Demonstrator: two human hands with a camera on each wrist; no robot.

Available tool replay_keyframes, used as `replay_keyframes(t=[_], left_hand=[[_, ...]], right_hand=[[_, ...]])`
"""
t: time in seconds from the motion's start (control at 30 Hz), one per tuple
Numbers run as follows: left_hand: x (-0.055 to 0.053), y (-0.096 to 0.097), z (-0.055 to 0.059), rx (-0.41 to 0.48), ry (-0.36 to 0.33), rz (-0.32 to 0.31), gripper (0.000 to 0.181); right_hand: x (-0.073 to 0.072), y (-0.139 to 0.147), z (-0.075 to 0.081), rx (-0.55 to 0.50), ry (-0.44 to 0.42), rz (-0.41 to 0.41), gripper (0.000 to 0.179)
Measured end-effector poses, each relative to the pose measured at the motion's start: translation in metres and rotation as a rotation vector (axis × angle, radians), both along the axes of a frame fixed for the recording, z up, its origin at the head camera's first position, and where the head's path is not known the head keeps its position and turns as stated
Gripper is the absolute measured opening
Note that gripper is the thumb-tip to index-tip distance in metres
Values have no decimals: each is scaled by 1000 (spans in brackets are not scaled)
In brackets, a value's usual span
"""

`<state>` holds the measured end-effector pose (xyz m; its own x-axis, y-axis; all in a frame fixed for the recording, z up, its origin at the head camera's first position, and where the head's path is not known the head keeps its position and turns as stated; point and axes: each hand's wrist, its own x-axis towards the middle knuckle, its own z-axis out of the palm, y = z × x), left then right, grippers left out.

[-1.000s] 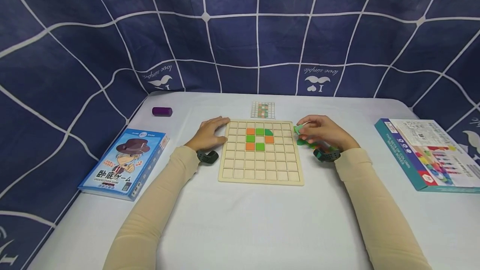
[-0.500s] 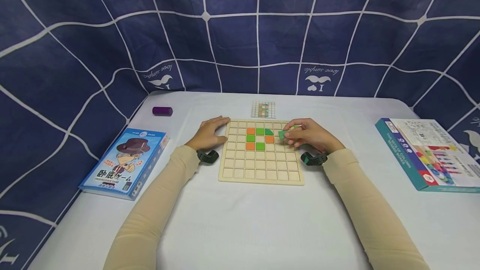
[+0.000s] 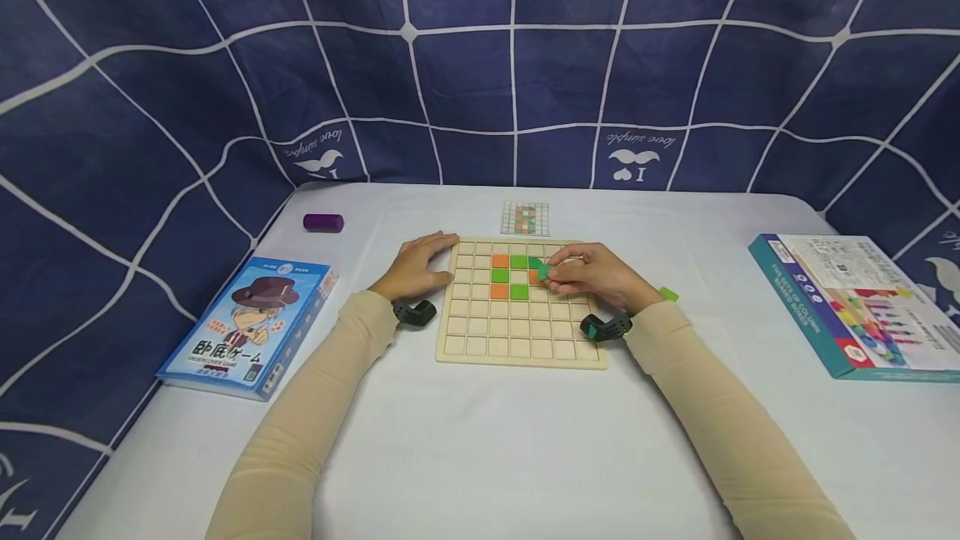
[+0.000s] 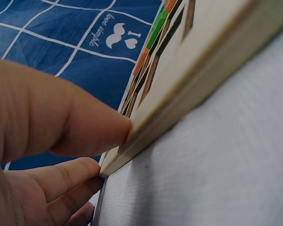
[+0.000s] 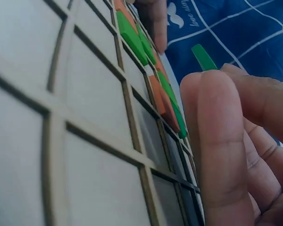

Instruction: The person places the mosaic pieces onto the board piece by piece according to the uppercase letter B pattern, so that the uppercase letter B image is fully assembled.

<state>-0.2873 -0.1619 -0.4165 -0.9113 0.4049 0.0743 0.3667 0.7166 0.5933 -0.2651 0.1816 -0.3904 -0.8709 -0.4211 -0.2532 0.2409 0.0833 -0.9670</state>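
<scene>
A pale wooden grid board (image 3: 517,350) lies on the white table, with several orange and green tiles in cells of its upper middle. My right hand (image 3: 600,275) pinches a small green tile (image 3: 543,272) between thumb and fingers, held over the board near an orange tile. In the right wrist view that green tile (image 5: 205,57) sticks up past the fingertips, apart from the grid. My left hand (image 3: 417,268) rests against the board's upper left side, fingers extended. The left wrist view has its thumb (image 4: 92,125) touching the board's edge.
Behind the board lies a small pattern card (image 3: 526,219). A purple cylinder (image 3: 323,223) and a blue game box (image 3: 247,327) are at the left, a teal-edged box (image 3: 862,307) at the right. A loose green piece (image 3: 669,294) shows beyond the right wrist.
My right hand has moved left from the loose pieces beside the board, carrying the green tile over the grid to the placed tiles. The left hand has stayed where it was.
</scene>
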Motion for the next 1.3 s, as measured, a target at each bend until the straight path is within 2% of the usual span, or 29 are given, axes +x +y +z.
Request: replay_keyframes(t=[0.13, 0.4, 0.67, 1.03, 1.3], left_hand=[[0, 0, 0, 0, -3, -1, 75], [1, 0, 2, -4, -4, 3, 75], [1, 0, 1, 5, -2, -4, 75], [-1, 0, -1, 15, 5, 12, 76], [0, 0, -1, 15, -4, 13, 76]], right_hand=[[1, -4, -1, 37, 26, 34, 28], [2, -4, -3, 208, 137, 115, 24], [5, -8, 0, 327, 228, 151, 22], [12, -14, 4, 417, 309, 153, 20], [13, -15, 4, 424, 344, 150, 19]])
